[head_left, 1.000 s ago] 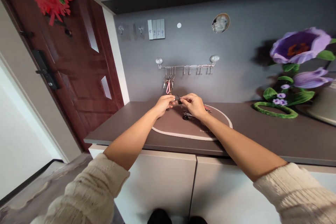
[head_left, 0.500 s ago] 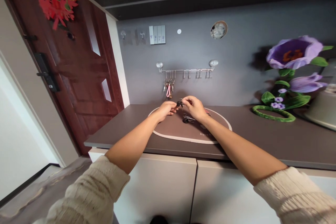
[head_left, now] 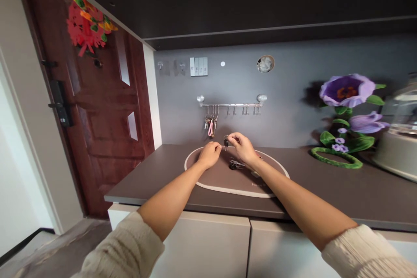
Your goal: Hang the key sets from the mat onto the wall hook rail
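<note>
My right hand (head_left: 241, 148) pinches a small ring with dark keys (head_left: 226, 143) hanging from it, held above the mat. Close on the left, my left hand (head_left: 210, 155) has its fingers curled in, its fingertips beside the keys with no object visible in them. Below the hands, another bunch of keys with a black head (head_left: 234, 165) lies on the brown oval mat (head_left: 221, 182). Partly hidden behind my right hand and wrist are a reddish item (head_left: 258, 154) and a small pale item (head_left: 255, 174) on the mat.
On the back wall, a clear hook rail (head_left: 231, 105) carries several keys (head_left: 211, 125), one with a pink strap. Purple fabric flowers (head_left: 348, 91) and a pale appliance (head_left: 395, 147) stand at right. A dark shelf (head_left: 244, 4) overhangs the counter (head_left: 143, 173); a door (head_left: 107, 139) is left.
My left hand has come away from the dark keys and curled in. The keys now hang down from my right hand. The view has tilted upward.
</note>
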The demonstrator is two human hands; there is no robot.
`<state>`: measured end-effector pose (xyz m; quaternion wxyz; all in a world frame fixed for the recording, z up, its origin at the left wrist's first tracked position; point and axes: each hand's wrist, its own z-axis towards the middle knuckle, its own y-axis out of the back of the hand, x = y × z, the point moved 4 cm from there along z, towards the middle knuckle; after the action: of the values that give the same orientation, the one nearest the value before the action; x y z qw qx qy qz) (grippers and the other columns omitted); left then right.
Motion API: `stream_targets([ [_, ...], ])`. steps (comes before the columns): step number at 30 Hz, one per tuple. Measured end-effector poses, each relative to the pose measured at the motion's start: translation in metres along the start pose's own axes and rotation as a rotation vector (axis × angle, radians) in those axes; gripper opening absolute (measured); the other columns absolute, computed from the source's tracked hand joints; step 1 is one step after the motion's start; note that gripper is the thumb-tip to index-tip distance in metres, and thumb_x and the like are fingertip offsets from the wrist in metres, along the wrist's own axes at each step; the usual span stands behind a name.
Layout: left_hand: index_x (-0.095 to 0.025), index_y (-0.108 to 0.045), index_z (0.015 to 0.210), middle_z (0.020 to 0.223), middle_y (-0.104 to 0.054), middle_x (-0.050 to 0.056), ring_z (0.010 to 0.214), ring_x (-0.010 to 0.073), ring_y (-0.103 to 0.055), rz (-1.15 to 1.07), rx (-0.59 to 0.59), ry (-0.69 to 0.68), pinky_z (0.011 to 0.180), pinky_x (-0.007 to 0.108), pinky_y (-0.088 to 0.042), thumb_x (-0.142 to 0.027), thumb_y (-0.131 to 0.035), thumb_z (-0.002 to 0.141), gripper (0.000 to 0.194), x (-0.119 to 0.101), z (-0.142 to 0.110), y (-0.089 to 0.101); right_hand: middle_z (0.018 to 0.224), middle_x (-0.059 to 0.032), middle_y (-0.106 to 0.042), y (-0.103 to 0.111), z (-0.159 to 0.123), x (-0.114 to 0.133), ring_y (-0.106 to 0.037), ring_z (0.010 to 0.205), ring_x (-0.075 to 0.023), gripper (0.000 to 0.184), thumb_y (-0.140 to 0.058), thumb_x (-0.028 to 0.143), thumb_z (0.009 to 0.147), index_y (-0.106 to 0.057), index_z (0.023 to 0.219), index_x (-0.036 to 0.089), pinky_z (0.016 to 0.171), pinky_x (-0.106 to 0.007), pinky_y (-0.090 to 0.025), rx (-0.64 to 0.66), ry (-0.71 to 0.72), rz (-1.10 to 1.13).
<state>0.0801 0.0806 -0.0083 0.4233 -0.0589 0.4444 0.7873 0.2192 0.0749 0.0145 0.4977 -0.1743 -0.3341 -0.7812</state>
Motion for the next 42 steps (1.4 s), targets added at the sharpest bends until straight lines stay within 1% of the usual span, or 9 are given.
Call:
stream_targets([
  [4, -0.016, -0.058, 0.074, 0.081, -0.06, 0.007, 0.082, 0.0172, -0.052, 0.059, -0.053, -0.007, 0.078, 0.03, -0.038, -0.024, -0.033, 0.083, 0.028, 0.004, 0.001, -0.001, 0.075, -0.003, -0.059, -0.001, 0.021, 0.0, -0.053, 0.071, -0.0139, 0.021, -0.049, 0.036, 0.073, -0.055, 0.075, 0.016, 0.072, -0.028, -0.041, -0.033, -0.033, 0.052],
  [9, -0.017, -0.058, 0.074, 0.079, -0.058, 0.007, 0.078, 0.0171, -0.053, 0.131, -0.113, 0.001, 0.074, 0.029, -0.038, -0.026, -0.03, 0.085, 0.031, 0.004, 0.001, 0.002, 0.067, -0.0009, -0.055, -0.006, 0.059, 0.002, -0.049, 0.061, -0.0113, 0.018, -0.048, 0.031, 0.072, -0.054, 0.074, 0.015, 0.063, -0.026, -0.041, -0.093, -0.103, 0.111],
  [13, -0.017, -0.058, 0.074, 0.079, -0.057, 0.008, 0.078, 0.0176, -0.053, 0.157, -0.108, -0.027, 0.073, 0.029, -0.037, -0.028, -0.03, 0.085, 0.032, 0.001, 0.002, 0.001, 0.068, -0.0014, -0.056, -0.013, 0.087, 0.003, -0.05, 0.062, -0.0107, 0.014, -0.047, 0.026, 0.071, -0.054, 0.072, 0.014, 0.062, -0.024, -0.041, -0.156, -0.154, 0.148],
  [18, -0.017, -0.058, 0.076, 0.08, -0.057, 0.007, 0.077, 0.0164, -0.053, 0.195, -0.108, -0.032, 0.072, 0.028, -0.037, -0.027, -0.03, 0.086, 0.032, -0.002, 0.002, -0.001, 0.063, -0.0001, -0.056, -0.021, 0.108, 0.001, -0.049, 0.058, -0.0092, 0.012, -0.046, 0.02, 0.07, -0.055, 0.067, 0.014, 0.063, -0.024, -0.042, -0.202, -0.199, 0.11],
  [23, -0.017, -0.059, 0.078, 0.08, -0.058, 0.006, 0.078, 0.0151, -0.053, 0.252, -0.109, -0.027, 0.072, 0.026, -0.038, -0.026, -0.03, 0.086, 0.032, -0.004, 0.002, -0.001, 0.062, -0.0003, -0.057, -0.026, 0.12, -0.002, -0.051, 0.057, -0.0088, 0.012, -0.046, 0.016, 0.07, -0.056, 0.064, 0.014, 0.064, -0.023, -0.043, -0.227, -0.252, 0.061],
  [28, -0.017, -0.059, 0.079, 0.081, -0.059, 0.006, 0.077, 0.0155, -0.054, 0.283, -0.106, -0.027, 0.07, 0.026, -0.038, -0.025, -0.03, 0.086, 0.032, -0.005, 0.004, -0.001, 0.061, -0.0006, -0.058, -0.029, 0.127, -0.008, -0.05, 0.052, -0.0071, 0.013, -0.046, 0.013, 0.07, -0.057, 0.064, 0.013, 0.056, -0.02, -0.044, -0.259, -0.358, 0.074],
  [33, -0.017, -0.06, 0.079, 0.082, -0.059, 0.007, 0.077, 0.0157, -0.054, 0.289, -0.102, -0.027, 0.069, 0.027, -0.038, -0.025, -0.029, 0.086, 0.033, -0.006, 0.005, -0.001, 0.066, -0.0032, -0.061, -0.033, 0.127, -0.009, -0.053, 0.051, -0.0069, 0.013, -0.047, 0.009, 0.071, -0.059, 0.07, 0.013, 0.048, -0.018, -0.044, -0.268, -0.459, 0.13],
  [38, -0.017, -0.06, 0.08, 0.082, -0.059, 0.007, 0.079, 0.0165, -0.054, 0.277, -0.097, -0.02, 0.071, 0.027, -0.038, -0.025, -0.029, 0.086, 0.032, -0.004, 0.006, -0.002, 0.069, -0.0052, -0.061, -0.036, 0.127, -0.011, -0.053, 0.05, -0.0074, 0.011, -0.048, 0.008, 0.071, -0.058, 0.069, 0.012, 0.045, -0.018, -0.045, -0.281, -0.496, 0.15],
  [42, -0.016, -0.06, 0.08, 0.082, -0.059, 0.008, 0.08, 0.0171, -0.054, 0.264, -0.092, -0.017, 0.073, 0.028, -0.038, -0.025, -0.03, 0.086, 0.032, -0.004, 0.006, -0.002, 0.07, -0.0059, -0.061, -0.037, 0.126, -0.016, -0.052, 0.048, -0.0075, 0.011, -0.049, 0.01, 0.072, -0.058, 0.067, 0.012, 0.044, -0.02, -0.046, -0.292, -0.486, 0.14],
])
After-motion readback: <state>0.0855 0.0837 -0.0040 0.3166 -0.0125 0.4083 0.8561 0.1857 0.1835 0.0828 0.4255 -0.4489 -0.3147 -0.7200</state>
